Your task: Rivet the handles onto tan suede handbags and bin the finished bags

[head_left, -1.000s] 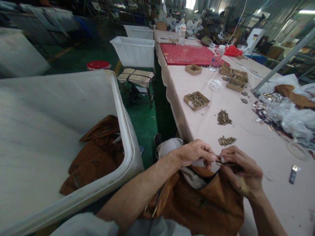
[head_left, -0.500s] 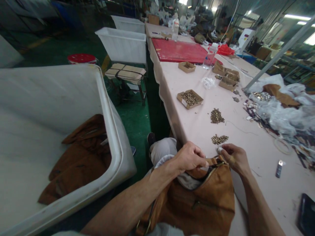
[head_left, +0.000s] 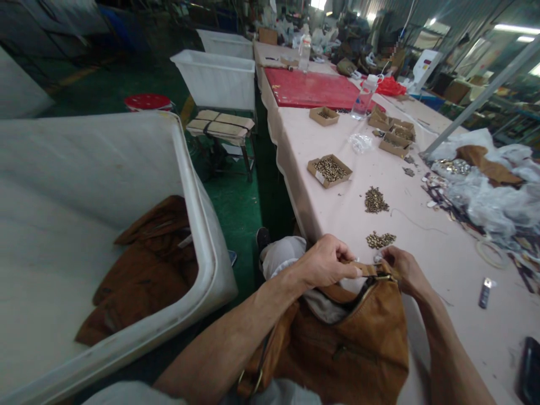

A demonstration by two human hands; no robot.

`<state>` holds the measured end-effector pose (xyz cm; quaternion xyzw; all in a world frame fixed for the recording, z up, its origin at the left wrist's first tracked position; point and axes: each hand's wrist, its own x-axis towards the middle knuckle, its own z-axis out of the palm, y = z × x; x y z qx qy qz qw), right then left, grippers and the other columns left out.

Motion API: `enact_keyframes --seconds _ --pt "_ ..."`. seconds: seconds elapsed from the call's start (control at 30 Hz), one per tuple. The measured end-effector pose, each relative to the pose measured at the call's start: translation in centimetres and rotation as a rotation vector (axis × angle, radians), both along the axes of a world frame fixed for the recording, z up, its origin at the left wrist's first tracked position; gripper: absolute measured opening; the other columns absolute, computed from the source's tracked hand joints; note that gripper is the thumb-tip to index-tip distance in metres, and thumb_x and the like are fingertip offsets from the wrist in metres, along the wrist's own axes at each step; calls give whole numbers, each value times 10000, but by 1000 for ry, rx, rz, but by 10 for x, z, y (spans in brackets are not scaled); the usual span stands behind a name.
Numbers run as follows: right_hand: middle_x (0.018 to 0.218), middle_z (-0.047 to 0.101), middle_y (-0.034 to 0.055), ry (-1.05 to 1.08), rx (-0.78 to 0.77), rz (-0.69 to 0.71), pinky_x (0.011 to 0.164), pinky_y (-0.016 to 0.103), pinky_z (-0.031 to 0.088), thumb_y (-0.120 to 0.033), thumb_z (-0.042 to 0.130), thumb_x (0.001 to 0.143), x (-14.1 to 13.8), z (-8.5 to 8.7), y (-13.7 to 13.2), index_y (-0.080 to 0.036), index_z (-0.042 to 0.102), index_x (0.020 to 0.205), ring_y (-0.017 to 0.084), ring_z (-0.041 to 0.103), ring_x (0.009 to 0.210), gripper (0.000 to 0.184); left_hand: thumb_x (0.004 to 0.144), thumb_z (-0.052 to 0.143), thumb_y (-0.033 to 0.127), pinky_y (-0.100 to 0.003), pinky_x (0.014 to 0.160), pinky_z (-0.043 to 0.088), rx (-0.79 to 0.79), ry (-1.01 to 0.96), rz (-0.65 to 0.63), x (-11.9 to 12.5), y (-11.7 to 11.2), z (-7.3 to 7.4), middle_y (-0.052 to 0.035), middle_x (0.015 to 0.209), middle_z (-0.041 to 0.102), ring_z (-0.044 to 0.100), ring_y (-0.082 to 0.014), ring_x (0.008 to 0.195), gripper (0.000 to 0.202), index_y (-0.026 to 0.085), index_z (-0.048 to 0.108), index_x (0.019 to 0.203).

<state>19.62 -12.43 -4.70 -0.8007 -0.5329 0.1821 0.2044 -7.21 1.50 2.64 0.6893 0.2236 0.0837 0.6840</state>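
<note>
A brown leather bag (head_left: 358, 349) lies on my lap against the table edge, its zipped mouth partly open and a pale lining showing. My left hand (head_left: 331, 261) is closed, pinching the bag's strap (head_left: 363, 269) near the end. Across from it, my right hand (head_left: 400, 264) has its fingers bent and closed at the strap's end, beside the metal fitting at the bag's corner. Something white covers a right fingertip. Whether a small stud is between these fingers is hidden. Just beyond lies a small pile of brassy studs (head_left: 380, 240).
Another pile of metal studs (head_left: 375, 199) and a cardboard tray of studs (head_left: 329, 170) are farther up the table (head_left: 426, 253). A nail clipper (head_left: 485, 293) and a dark phone (head_left: 529, 371) lie right. At left stands a white bin (head_left: 206, 247) holding brown leather pieces (head_left: 147, 275).
The right fingers have lowered slightly and closed in around the strap's end. My left hand keeps its pinch on the strap. The whole view has shifted a little.
</note>
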Motion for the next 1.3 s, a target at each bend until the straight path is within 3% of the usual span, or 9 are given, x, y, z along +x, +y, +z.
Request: enact_keyframes --seconds 0.17,0.23,0.33,0.4,0.47,0.57,0.7,1.03,1.3 --pt "660 632 14 2 15 -5 548 284 379 -419 561 877 -4 14 -5 -201 629 794 196 562 598 243 716 810 441 -220 543 311 -185 -94 -175 -6 2 13 2 695 596 455 -85 588 387 100 735 883" --pt "719 656 19 26 74 3 561 289 414 -430 535 922 -5 36 -11 -206 640 863 201 583 632 254 727 804 451 -225 536 292 -182 -95 -202 -7 2 14 12 676 572 430 -83 579 401 96 728 896" --pt "943 702 48 29 305 22 699 313 484 -405 565 958 -19 82 -22 -231 641 992 231 644 835 192 749 776 458 -236 529 270 -66 -60 -176 -4 0 10 25 654 543 405 -88 582 387 100 730 888" --pt "1094 682 71 45 416 118 838 346 496 -339 557 984 -40 108 -24 -246 624 1058 255 645 1000 137 751 763 446 -240 539 280 29 -34 -148 0 -2 7 24 664 552 413 -95 597 354 110 735 860" --pt "1154 645 93 77 419 278 895 373 494 -277 529 1003 -64 122 -23 -247 603 1081 261 626 1068 112 759 743 422 -242 546 288 102 -6 -128 3 -3 6 24 677 561 423 -100 609 315 119 735 846" --pt "1136 611 109 84 370 410 856 383 509 -231 505 1015 -90 120 -16 -236 585 1073 254 614 1040 98 760 724 371 -244 540 286 182 50 -104 5 -6 9 28 670 548 435 -108 618 256 128 735 843" --pt "1123 605 98 110 346 457 829 365 508 -208 510 1022 -97 111 -11 -233 582 1064 234 612 1015 87 759 715 341 -250 536 287 227 70 -95 4 -9 13 35 645 513 421 -108 607 218 132 726 822" --pt "1152 625 88 305 311 437 904 356 513 -234 550 1023 -97 115 -11 -242 639 1037 242 639 1060 90 751 709 320 -248 531 273 339 87 -50 0 -13 17 40 636 473 435 -108 627 204 132 740 822" --pt "1135 681 89 363 292 344 925 353 499 -298 608 990 -95 109 -11 -231 690 960 271 647 1077 110 743 697 282 -260 602 356 454 80 -2 -2 -17 20 -21 745 679 545 -143 685 221 124 771 879"
